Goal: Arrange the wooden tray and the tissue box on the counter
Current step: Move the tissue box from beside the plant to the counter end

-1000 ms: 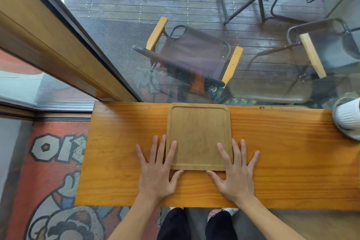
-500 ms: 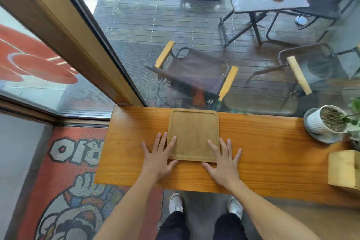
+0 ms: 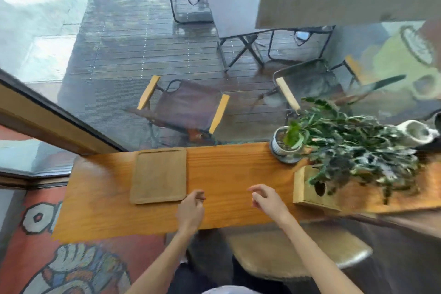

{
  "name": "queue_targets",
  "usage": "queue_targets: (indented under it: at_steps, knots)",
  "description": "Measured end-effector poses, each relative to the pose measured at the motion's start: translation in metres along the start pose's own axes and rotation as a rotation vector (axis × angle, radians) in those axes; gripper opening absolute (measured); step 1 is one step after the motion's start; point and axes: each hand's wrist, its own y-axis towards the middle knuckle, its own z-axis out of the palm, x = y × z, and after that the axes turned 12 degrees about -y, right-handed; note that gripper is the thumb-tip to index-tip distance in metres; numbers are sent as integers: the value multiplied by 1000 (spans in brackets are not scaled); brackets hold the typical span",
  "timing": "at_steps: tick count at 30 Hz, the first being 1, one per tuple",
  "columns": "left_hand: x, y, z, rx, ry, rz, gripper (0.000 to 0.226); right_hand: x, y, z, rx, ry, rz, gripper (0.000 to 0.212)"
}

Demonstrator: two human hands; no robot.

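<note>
The flat square wooden tray [image 3: 158,175] lies on the orange wooden counter [image 3: 229,174], against the window near its left end. A wooden tissue box [image 3: 310,186] with a round hole in its side sits to the right, partly under plant leaves. My left hand [image 3: 191,210] hovers just off the tray's near right corner, fingers loosely curled, holding nothing. My right hand [image 3: 268,199] is over bare counter between tray and box, fingers apart and empty, a hand's width left of the box.
A white potted plant [image 3: 285,144] on a saucer stands at the counter's back edge, and a leafy plant [image 3: 358,150] spreads over the right end. A round stool [image 3: 298,255] stands below the counter. Glass runs along the far edge.
Both hands have lifted off the tray and shifted right. The view has swung right, so the tissue box and plants are now in sight. The tray stays by the window.
</note>
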Motion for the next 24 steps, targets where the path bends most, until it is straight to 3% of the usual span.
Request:
queue_targets:
  at_steps: [4, 7, 10, 15, 20, 24]
  knots:
    - [-41, -9, 97, 183, 18, -12, 37, -69, -22, -65, -155, -506, -4, 40]
    - [-68, -12, 163, 337, 64, -50, 38, -117, -29, -98, -292, -608, 100, 52]
    - [-89, -15, 214, 401, 100, -100, 40, -156, -24, -125, -388, -374, 233, 59]
    - [-111, -19, 265, 387, -37, -273, 48, -177, 7, -157, -244, 95, 352, 68]
    - [-118, -15, 284, 395, -348, -351, 48, -173, 26, -154, -142, 199, 290, 83]
    - [-117, -14, 293, 562, -163, -475, 76, -175, 32, -146, -86, 316, 358, 84]
